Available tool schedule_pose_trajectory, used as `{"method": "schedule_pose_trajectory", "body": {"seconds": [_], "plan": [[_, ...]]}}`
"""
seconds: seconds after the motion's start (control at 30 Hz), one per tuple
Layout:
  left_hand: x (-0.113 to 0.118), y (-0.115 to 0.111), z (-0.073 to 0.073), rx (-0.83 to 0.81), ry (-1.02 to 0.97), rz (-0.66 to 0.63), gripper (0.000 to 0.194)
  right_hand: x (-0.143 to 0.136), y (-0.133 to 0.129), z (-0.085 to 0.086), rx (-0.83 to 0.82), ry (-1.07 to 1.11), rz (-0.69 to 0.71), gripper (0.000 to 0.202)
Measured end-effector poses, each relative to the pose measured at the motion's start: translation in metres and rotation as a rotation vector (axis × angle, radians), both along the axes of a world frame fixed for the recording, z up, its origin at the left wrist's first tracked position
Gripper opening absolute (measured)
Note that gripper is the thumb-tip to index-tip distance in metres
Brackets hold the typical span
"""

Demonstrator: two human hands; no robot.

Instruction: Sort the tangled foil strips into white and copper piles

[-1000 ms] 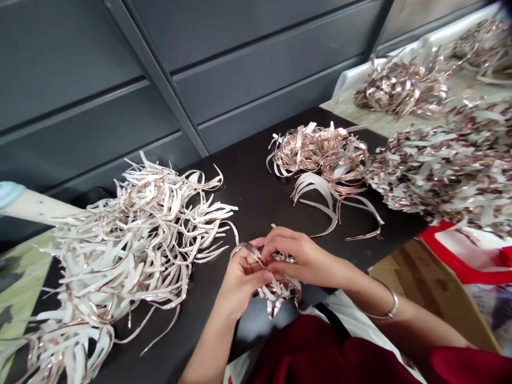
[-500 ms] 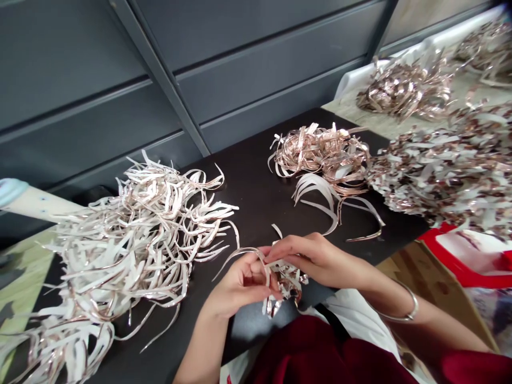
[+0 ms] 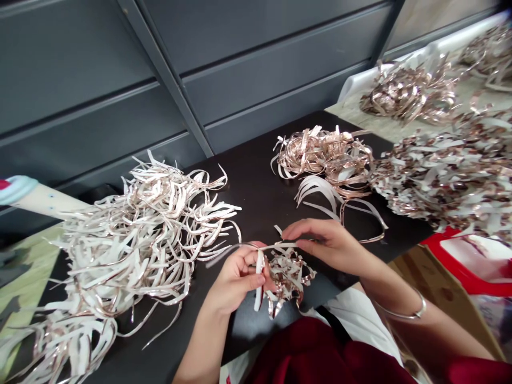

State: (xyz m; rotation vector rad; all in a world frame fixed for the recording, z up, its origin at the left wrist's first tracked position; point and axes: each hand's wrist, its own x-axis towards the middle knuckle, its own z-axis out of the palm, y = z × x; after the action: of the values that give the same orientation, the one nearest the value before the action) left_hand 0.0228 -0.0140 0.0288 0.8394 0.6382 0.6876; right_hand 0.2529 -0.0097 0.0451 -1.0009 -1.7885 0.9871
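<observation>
My left hand [image 3: 241, 277] is closed, its thumb and fingers pinching a white foil strip [image 3: 260, 280] that hangs down at the fingertips. Another part of the foil runs nearly level from there to my right hand [image 3: 328, 244], whose thumb and fingers close on its far end. Below and between the hands hangs a crinkled, knotted bunch of white and rose-gold foil [image 3: 288, 274]. To the left of my left hand lies a big pile of loose white and rose-gold strips [image 3: 148, 234] on the black table [image 3: 252, 186].
A rose-gold strip heap [image 3: 320, 154] lies at the table's back right, beside a large crinkled foil mass [image 3: 448, 176]. More foil bundles [image 3: 412, 90] rest on a pale surface behind. A red-edged bag [image 3: 452, 261] and cardboard box [image 3: 420, 277] are at the right. A grey panelled wall [image 3: 256, 80] bounds the back.
My right hand has moved right and slightly up, away from my left hand, drawing the strip out level between them. More of the crinkled bunch now shows. The view has shifted slightly.
</observation>
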Motion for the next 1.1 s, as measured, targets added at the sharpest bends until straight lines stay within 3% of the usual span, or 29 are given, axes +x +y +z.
{"method": "schedule_pose_trajectory", "body": {"seconds": [0.13,0.27,0.37,0.53,0.67,0.73,0.83,0.97,1.03,1.1], "plan": [[-0.001,0.000,0.001,-0.021,0.021,-0.050,0.048,0.006,-0.001,-0.001,-0.046,0.029,0.035,0.014],[0.005,0.000,0.002,0.040,0.123,0.134,0.032,-0.002,-0.003,0.002,0.018,0.049,0.163,0.013],[0.008,0.000,0.002,0.069,0.241,0.185,0.031,-0.004,-0.001,0.003,0.054,0.055,0.137,0.009],[0.002,-0.002,0.001,0.000,0.305,0.074,0.034,0.014,0.004,0.002,0.013,0.109,0.022,0.015],[-0.006,-0.001,0.005,0.066,0.347,-0.039,0.029,0.029,0.005,-0.004,-0.102,0.229,-0.032,0.010],[-0.007,-0.002,0.009,0.187,0.435,-0.070,0.028,0.029,0.007,-0.010,-0.197,0.331,-0.020,0.014],[-0.003,-0.006,0.014,0.521,0.653,-0.059,0.028,0.026,0.012,-0.018,-0.300,0.525,-0.051,0.023],[0.005,-0.010,0.013,1.020,0.954,0.134,0.037,0.023,0.015,-0.019,-0.272,0.680,-0.206,0.038],[0.009,-0.012,0.010,1.260,1.036,0.250,0.040,0.017,0.012,-0.014,-0.175,0.572,-0.243,0.038],[0.011,-0.013,0.008,1.458,1.057,0.301,0.041,0.003,0.005,-0.008,-0.075,0.322,-0.182,0.033]]}}
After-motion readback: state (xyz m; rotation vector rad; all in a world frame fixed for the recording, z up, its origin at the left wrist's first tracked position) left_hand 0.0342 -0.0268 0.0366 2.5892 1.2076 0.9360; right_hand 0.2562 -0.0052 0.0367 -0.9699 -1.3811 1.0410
